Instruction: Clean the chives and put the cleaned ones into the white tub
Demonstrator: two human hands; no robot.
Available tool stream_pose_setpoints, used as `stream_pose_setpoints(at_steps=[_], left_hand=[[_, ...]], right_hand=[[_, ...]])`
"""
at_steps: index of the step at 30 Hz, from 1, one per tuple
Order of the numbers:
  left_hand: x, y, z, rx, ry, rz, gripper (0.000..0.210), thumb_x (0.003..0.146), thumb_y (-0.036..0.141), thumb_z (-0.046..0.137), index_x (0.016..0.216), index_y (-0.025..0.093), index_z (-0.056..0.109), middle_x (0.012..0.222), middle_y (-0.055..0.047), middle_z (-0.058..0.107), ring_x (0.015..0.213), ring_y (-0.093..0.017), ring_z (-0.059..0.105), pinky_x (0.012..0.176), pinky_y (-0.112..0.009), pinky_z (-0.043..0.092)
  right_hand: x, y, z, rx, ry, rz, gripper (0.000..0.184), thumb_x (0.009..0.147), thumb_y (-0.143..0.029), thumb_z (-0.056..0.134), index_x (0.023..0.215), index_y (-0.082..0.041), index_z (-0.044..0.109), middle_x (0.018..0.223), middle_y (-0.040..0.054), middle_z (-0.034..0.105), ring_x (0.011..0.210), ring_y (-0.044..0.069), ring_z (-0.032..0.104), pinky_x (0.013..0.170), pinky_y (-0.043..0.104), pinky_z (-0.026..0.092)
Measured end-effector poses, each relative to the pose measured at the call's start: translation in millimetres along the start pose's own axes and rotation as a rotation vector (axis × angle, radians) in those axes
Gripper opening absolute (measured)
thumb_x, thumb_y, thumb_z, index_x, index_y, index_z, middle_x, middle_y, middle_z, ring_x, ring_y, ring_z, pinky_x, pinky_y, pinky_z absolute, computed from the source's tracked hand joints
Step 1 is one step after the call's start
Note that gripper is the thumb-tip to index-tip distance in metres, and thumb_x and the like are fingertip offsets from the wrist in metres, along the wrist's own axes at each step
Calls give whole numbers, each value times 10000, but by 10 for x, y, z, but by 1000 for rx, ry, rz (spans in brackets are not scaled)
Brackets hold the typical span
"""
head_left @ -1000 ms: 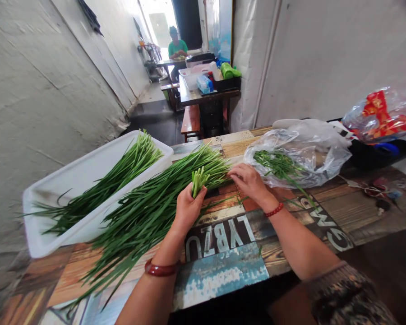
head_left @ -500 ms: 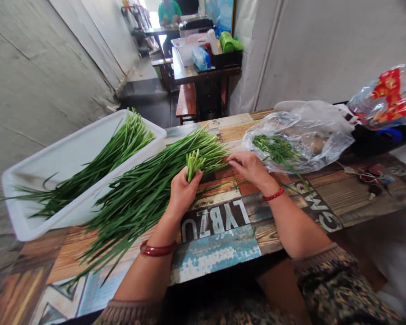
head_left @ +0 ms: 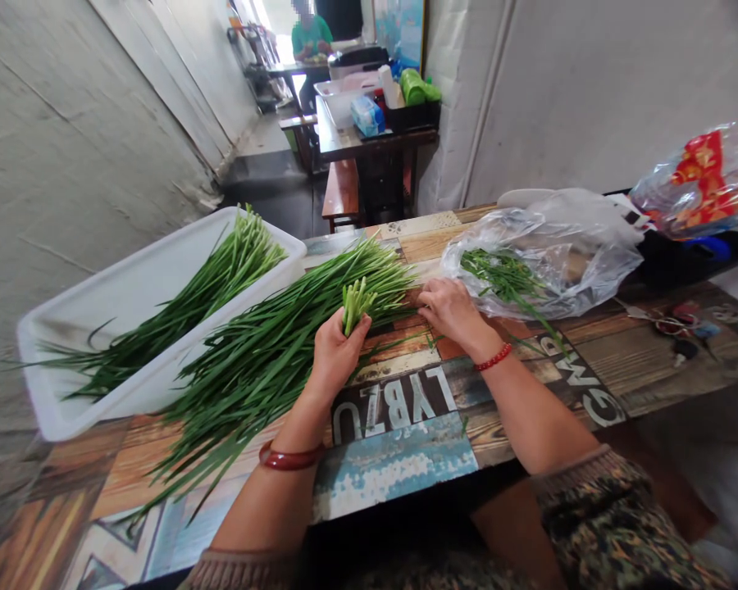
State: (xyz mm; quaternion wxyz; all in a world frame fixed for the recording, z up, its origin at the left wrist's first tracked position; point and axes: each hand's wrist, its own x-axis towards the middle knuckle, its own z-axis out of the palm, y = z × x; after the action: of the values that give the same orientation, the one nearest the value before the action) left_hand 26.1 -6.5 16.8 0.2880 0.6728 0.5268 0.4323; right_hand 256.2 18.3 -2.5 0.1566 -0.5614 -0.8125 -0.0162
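My left hand (head_left: pixel 338 348) is closed around a small bunch of garlic chives (head_left: pixel 357 305), pale cut ends pointing up. Beneath and behind it, a large pile of garlic chives (head_left: pixel 252 352) lies on the table, stems toward the right and green leaves toward me. Just right of those stem ends, my right hand (head_left: pixel 452 310) has its fingers curled and pressed together; whatever may be between them is too small to make out. A clear plastic bag (head_left: pixel 590 254) with green scraps (head_left: pixel 501 272) lies beyond that hand.
A white plastic tray (head_left: pixel 104 299) holding more garlic chives stands at the left by the wall. Keys (head_left: pixel 682 328) lie on the wood-patterned table (head_left: pixel 399 459) at right. A red-printed bag (head_left: pixel 707 180) sits far right. Behind are another table (head_left: pixel 375 143) and a seated person (head_left: pixel 312 37).
My right hand has shifted slightly, its fingers more curled down near the stem ends. My left hand keeps its bunch. The whole view has moved a little.
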Motion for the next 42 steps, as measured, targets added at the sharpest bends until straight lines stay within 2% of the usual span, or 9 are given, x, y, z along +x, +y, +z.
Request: stream_pose_setpoints(at_steps=[4,7,11,18,22,24,27,35,42], left_hand=[[-20,25,-5,27,-11,3,220,866,358,572,761,169,612,681,6,603,660,-138,543,668,-251,433],[-37,46,19,21,-71,87,239,884,347,559,989,174,687,973,-61,717,915,-199,646,842,-301,471],[-53,42,83,28,-192,164,356,894,315,538,1215,193,632,1231,-87,669,1134,-228,610,989,-341,431],[-74,-31,131,239,-262,217,143,894,305,520,870,198,610,792,-12,641,728,-153,577,699,-247,434],[-71,-34,130,250,-223,249,165,879,286,544,1016,200,576,866,-15,637,763,-155,582,697,-243,421],[-66,-28,132,245,-198,255,223,886,288,530,1088,199,565,936,-35,645,810,-164,589,734,-255,429],[-58,-31,135,284,-191,270,149,907,290,496,958,197,600,849,-38,626,794,-172,571,744,-268,424],[-56,-29,145,289,-96,278,168,904,273,489,762,196,537,715,-4,548,679,-143,495,671,-246,386],[-48,-3,134,274,-56,201,221,911,326,482,760,183,558,724,-8,565,685,-143,501,676,-255,386]], right_hand=[[-105,-61,-113,167,-52,-86,98,898,-164,571,897,-179,668,856,64,685,826,193,599,754,304,395],[-164,-152,-228,364,-59,-141,119,905,-166,554,912,-175,672,879,55,700,814,172,620,739,272,425],[-173,-244,-305,524,-43,-149,138,888,-174,571,941,-165,698,915,61,716,825,171,644,750,273,461],[-117,-325,-187,780,2,-25,102,823,-177,649,895,-164,720,758,-2,705,670,117,608,634,216,420],[-90,-244,-187,930,8,-21,167,874,-272,602,903,-158,721,789,11,716,694,121,621,640,218,436],[-85,-156,-215,914,51,16,209,899,-282,556,932,-163,725,860,27,732,763,134,640,697,235,456],[-98,-26,-265,776,51,58,215,898,-273,545,902,-167,733,838,25,729,757,138,633,698,242,446],[-170,-8,-286,413,-382,-102,29,734,-204,715,762,-203,717,691,-11,686,599,122,575,551,225,366],[-196,-27,-308,299,-230,-173,61,796,-177,648,748,-198,679,773,9,650,680,128,559,619,240,362]])
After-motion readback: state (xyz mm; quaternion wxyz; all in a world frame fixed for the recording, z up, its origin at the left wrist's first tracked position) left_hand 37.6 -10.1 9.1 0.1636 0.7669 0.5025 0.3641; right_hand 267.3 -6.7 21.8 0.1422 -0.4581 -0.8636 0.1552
